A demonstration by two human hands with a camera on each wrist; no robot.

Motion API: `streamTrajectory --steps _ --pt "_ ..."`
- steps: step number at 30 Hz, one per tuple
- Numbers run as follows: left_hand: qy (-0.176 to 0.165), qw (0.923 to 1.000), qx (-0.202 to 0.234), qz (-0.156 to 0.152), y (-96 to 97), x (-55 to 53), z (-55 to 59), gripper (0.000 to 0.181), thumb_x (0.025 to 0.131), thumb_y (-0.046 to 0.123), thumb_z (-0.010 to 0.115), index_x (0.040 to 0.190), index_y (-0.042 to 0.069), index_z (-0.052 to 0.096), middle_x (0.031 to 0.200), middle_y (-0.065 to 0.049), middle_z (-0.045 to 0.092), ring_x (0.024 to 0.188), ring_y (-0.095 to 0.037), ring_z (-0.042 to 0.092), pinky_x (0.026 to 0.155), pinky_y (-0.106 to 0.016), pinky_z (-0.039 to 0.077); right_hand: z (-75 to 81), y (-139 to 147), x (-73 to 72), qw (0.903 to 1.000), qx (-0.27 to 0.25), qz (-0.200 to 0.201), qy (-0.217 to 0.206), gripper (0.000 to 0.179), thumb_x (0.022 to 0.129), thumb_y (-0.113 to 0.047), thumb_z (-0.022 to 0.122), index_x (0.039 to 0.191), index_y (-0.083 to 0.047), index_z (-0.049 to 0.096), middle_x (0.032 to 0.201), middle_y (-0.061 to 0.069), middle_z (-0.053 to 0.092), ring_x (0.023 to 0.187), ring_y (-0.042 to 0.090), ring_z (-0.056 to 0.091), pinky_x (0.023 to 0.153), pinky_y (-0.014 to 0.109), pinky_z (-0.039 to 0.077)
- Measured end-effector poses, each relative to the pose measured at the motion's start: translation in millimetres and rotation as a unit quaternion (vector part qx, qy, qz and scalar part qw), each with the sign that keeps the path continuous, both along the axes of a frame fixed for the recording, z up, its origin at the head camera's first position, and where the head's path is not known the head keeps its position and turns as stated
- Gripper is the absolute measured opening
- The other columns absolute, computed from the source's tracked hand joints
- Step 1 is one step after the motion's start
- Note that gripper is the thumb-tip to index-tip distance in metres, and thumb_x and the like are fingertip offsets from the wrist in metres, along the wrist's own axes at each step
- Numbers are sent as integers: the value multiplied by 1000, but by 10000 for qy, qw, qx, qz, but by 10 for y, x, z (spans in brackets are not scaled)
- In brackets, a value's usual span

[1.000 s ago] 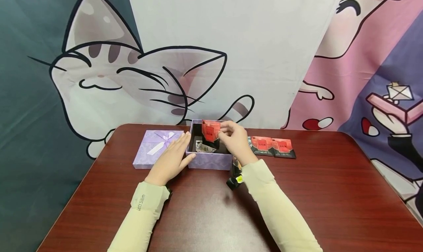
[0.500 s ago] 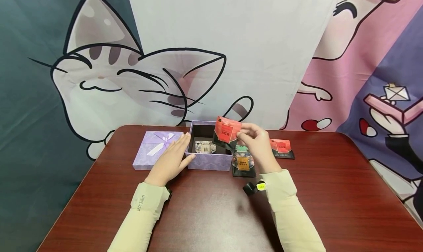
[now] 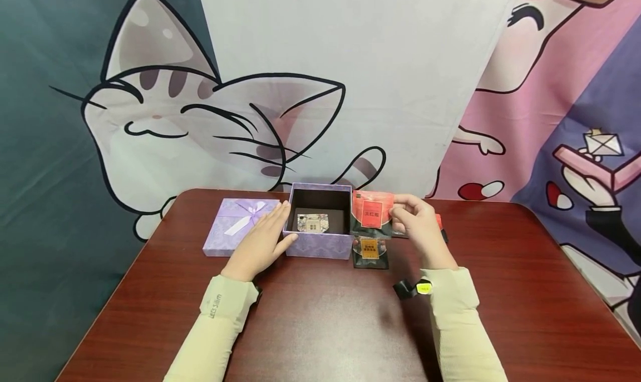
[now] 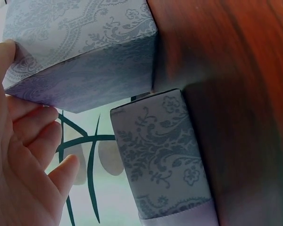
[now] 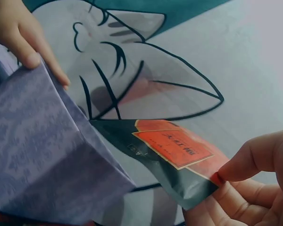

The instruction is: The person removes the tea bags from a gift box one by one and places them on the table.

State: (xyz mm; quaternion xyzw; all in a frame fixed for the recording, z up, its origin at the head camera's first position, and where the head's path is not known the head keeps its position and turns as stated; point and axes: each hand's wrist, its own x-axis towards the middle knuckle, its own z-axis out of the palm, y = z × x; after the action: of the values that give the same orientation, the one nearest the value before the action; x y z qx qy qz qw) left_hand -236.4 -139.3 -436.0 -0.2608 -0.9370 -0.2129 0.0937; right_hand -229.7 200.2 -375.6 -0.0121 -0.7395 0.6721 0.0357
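My right hand [image 3: 418, 226] pinches a red and dark green sachet [image 3: 372, 214] by its right edge, just right of the box. In the right wrist view, thumb and fingers grip one corner of this sachet [image 5: 174, 150]. My left hand [image 3: 262, 240] rests with straight fingers against the left side of an open purple patterned box [image 3: 317, 246]. In the left wrist view its fingers [image 4: 37, 134] touch the box wall [image 4: 94, 75]. Inside the dark box lies a sachet with a pale floral label [image 3: 312, 223].
A purple lid [image 3: 220, 232] with a ribbon bow lies left of the box. A black sachet with an orange label [image 3: 370, 254] lies at the box's front right. Another red sachet [image 3: 439, 222] is mostly hidden behind my right hand. A printed cloth [image 3: 400, 65] hangs behind the table.
My right hand has lifted the red sachet out of the box and carried it to the right. My left hand stays at the box's left side.
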Motion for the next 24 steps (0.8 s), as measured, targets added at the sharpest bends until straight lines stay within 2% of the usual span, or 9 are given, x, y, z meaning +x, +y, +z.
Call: streamTrajectory --steps 13,18,24 --pt "-25 10000 -22 39 5 2 -4 72 105 41 54 157 -3 30 163 -17 30 151 -33 27 121 -52 25 -107 386 -25 9983 197 52 -551 37 98 -4 51 131 12 51 80 -8 65 66 5 61 64 22 59" --pt "-81 9999 -6 67 5 5 -2 72 105 41 54 157 -2 30 164 -16 29 152 -33 26 122 -52 25 -205 530 -78 9948 316 268 -931 45 100 -5 50 140 14 43 86 -6 63 68 6 60 67 23 58" --pt "-50 10000 13 -1 7 0 9 72 105 40 54 157 -4 30 163 -18 30 151 -35 27 121 -53 25 -354 663 -126 9897 186 420 -1354 46 97 -1 49 140 14 41 86 -5 63 70 5 60 70 23 58"
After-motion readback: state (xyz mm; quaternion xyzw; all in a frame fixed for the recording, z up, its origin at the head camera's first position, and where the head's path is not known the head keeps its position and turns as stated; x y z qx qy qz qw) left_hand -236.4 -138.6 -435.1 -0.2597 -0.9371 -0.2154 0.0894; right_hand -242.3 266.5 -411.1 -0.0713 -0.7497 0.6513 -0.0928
